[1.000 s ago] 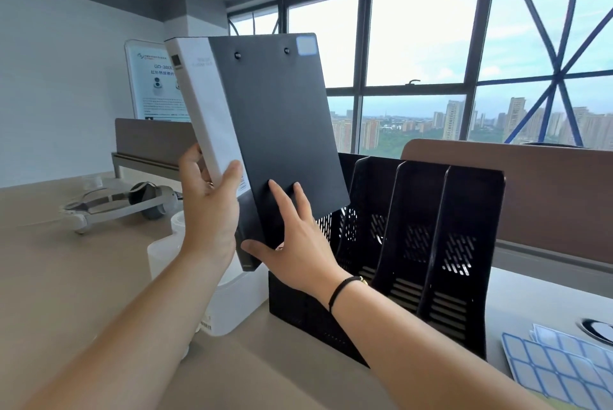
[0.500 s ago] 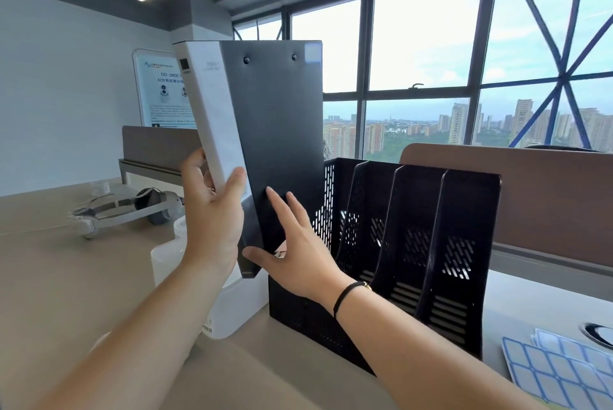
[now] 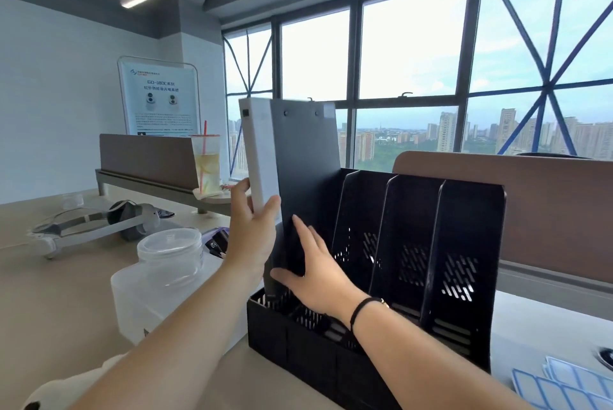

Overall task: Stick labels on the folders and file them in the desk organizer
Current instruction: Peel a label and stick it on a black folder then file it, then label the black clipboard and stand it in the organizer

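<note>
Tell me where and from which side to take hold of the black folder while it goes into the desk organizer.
Grip the folder low on its white spine, from the left, as the left hand does. It stands upright with its lower end in the leftmost slot of the desk organizer, whose dividers block the right. The right hand lies flat on the black cover, probably only steadying it.

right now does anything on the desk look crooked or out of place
Only the folder stands out: it leans left, its bottom just entering the leftmost slot of the organizer, held by the left hand and right hand. Nothing looks spilled or damaged.
</note>
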The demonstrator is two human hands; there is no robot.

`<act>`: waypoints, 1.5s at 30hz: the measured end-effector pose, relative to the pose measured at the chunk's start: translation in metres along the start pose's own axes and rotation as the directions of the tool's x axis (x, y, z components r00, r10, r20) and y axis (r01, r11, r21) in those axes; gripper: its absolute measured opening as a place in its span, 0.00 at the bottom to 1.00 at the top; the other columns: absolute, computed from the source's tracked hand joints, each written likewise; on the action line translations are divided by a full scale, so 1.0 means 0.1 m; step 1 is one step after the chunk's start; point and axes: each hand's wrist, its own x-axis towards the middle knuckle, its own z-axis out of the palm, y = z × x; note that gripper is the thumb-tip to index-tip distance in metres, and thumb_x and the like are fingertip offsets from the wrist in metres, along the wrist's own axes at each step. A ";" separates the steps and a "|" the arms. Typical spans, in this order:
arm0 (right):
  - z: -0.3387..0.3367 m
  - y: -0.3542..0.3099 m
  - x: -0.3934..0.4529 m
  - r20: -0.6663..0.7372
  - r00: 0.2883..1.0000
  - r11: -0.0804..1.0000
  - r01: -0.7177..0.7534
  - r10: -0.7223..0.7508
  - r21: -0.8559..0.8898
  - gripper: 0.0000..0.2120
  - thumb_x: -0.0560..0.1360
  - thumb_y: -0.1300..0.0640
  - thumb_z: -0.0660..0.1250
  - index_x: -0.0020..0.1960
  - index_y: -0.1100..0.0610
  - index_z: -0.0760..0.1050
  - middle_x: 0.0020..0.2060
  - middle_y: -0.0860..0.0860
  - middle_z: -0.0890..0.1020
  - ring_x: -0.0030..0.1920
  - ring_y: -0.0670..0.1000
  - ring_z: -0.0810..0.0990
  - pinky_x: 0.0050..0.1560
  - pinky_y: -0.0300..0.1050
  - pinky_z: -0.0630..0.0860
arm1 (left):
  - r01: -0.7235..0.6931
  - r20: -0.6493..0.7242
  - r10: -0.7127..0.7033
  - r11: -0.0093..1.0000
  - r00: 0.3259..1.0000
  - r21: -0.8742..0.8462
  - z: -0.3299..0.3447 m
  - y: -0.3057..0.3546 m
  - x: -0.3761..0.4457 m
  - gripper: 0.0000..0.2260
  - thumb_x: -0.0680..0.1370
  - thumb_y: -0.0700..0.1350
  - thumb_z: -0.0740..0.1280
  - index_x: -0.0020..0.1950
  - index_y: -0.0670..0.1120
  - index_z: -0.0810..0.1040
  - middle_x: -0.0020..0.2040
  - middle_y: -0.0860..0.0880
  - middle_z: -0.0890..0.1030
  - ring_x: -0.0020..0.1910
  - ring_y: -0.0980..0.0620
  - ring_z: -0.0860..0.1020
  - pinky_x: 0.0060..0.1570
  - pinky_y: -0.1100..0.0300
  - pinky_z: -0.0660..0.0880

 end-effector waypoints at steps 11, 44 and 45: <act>0.19 0.00 -0.03 0.149 0.968 0.905 -0.128 0.204 -0.405 0.19 0.79 0.45 0.64 0.62 0.57 0.71 0.54 0.56 0.82 0.56 0.59 0.78 0.62 0.53 0.75 | 0.160 0.022 -0.182 0.907 0.983 0.390 -0.18 -0.42 -0.28 0.15 0.81 0.40 0.64 0.66 0.46 0.65 0.56 0.49 0.74 0.52 0.47 0.75 0.48 0.57 0.70; -1.81 0.21 -4.23 -0.186 0.740 0.717 -0.673 0.646 -0.181 0.31 0.74 0.46 0.72 0.74 0.51 0.67 0.66 0.49 0.75 0.64 0.47 0.76 0.64 0.39 0.70 | -0.401 0.846 -0.307 0.775 0.436 0.488 1.02 0.43 -3.37 0.25 0.78 0.57 0.67 0.74 0.57 0.66 0.71 0.52 0.73 0.68 0.52 0.72 0.65 0.58 0.68; -1.76 0.22 -4.28 -0.161 0.748 0.717 -0.663 0.644 -0.215 0.33 0.74 0.43 0.71 0.75 0.50 0.65 0.69 0.49 0.73 0.68 0.47 0.73 0.67 0.39 0.68 | -0.407 0.844 -0.316 0.767 0.434 0.496 1.01 0.40 -3.41 0.25 0.78 0.58 0.66 0.74 0.57 0.66 0.71 0.52 0.73 0.68 0.53 0.72 0.64 0.59 0.68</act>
